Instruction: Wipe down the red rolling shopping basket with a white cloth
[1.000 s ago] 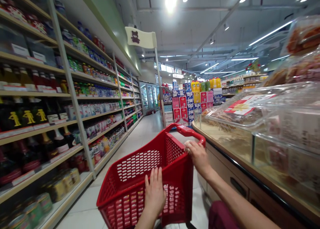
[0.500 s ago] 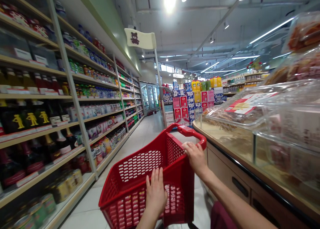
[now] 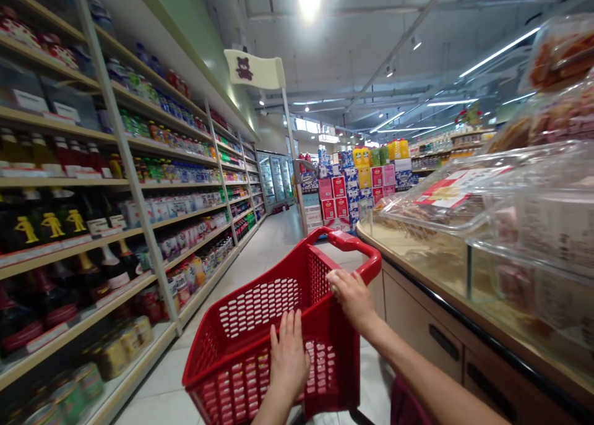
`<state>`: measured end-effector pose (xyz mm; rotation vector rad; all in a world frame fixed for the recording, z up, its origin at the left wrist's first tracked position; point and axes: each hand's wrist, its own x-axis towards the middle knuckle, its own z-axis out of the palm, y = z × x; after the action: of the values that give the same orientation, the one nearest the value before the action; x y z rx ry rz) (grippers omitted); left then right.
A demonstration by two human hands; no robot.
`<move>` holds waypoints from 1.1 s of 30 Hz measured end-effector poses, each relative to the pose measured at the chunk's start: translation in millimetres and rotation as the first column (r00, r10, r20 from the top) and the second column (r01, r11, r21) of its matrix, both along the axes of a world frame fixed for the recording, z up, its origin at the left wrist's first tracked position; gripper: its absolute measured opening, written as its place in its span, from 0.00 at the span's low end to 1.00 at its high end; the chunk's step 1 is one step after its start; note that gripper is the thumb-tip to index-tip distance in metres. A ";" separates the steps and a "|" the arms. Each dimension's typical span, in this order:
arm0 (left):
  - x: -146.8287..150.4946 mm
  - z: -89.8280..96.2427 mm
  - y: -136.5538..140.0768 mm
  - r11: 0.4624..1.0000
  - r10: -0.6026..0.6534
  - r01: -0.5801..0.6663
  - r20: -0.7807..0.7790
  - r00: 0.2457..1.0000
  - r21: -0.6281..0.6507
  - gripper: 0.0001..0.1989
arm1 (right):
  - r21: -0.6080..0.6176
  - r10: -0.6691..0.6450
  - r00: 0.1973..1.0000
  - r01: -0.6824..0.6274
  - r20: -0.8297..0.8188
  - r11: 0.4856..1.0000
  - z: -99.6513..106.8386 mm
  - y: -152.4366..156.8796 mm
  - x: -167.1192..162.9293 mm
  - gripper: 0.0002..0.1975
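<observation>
A red plastic shopping cart [image 3: 260, 298] with perforated walls stands right in front of me, turned at an angle. My left hand [image 3: 290, 357] lies against its near side, with fairly straight fingers reaching over the top rim. Further right, my right hand [image 3: 351, 295] is bent over the rim close to the handle end, with its fingers curled on the edge. A small pale patch shows at its fingertips, too unclear to name. The cart's red handle [image 3: 366, 252] curves just beyond that hand. Inside the basket I see no goods, though part of its floor is hidden.
Shelves [image 3: 185, 224] of bottles, cans and packs line the left side. On the right a wooden counter [image 3: 417, 307] carries clear plastic food boxes [image 3: 445, 193]. Stacked cartons [image 3: 336, 196] and a pole with a bear sign [image 3: 255, 69] stand ahead, beside a tiled aisle [image 3: 281, 230].
My right hand has slid a little to the left along the cart's rim, away from the handle. The left hand and cart have hardly moved; the view has shifted slightly.
</observation>
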<state>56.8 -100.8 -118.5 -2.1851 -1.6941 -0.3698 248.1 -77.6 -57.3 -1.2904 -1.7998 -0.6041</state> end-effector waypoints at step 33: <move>-2.3 1.0 -2.8 1.000 -0.009 0.009 0.028 1.000 -0.015 0.34 | -0.192 0.141 0.986 -0.122 0.085 0.974 -17.5 -14.9 -54.4 0.17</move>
<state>54.5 -103.5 -117.5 -2.2093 -1.7079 -0.3925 193.7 -92.6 -74.8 -1.2700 -2.0454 -0.4400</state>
